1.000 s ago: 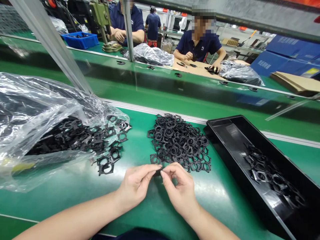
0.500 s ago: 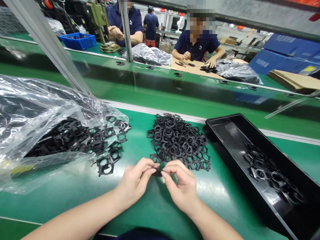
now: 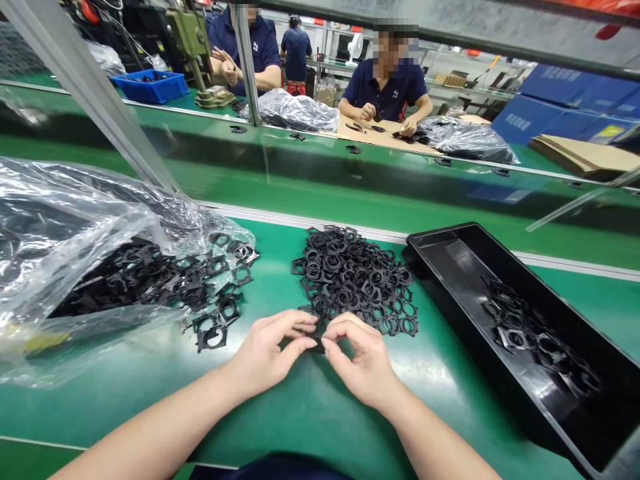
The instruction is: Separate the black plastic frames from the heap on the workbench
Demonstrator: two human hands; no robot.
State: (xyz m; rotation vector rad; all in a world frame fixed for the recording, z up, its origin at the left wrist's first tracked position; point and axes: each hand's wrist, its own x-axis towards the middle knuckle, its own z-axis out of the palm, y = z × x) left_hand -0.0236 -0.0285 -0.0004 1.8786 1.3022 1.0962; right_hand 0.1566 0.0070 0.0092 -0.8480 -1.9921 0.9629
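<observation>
Low over the green bench, my left hand and my right hand meet at a small dark part, apparently a black plastic ring frame, mostly hidden by fingers. The right thumb and index finger pinch its right side. On its left side the left thumb touches it, with the fingers curved above. Just beyond the fingertips lies a heap of black ring-shaped parts. To the left, black frames with round holes spill out of a clear plastic bag.
A long black tray on the right holds several black frames with shiny faces. A slanted metal post rises at left. Across the green divider, a co-worker handles black parts; another person sits beside a green press.
My left fingers have lifted a little away from the thumb, while the right hand keeps its pinch. The view has shifted slightly. Across the bench, the co-workers' hands have moved.
</observation>
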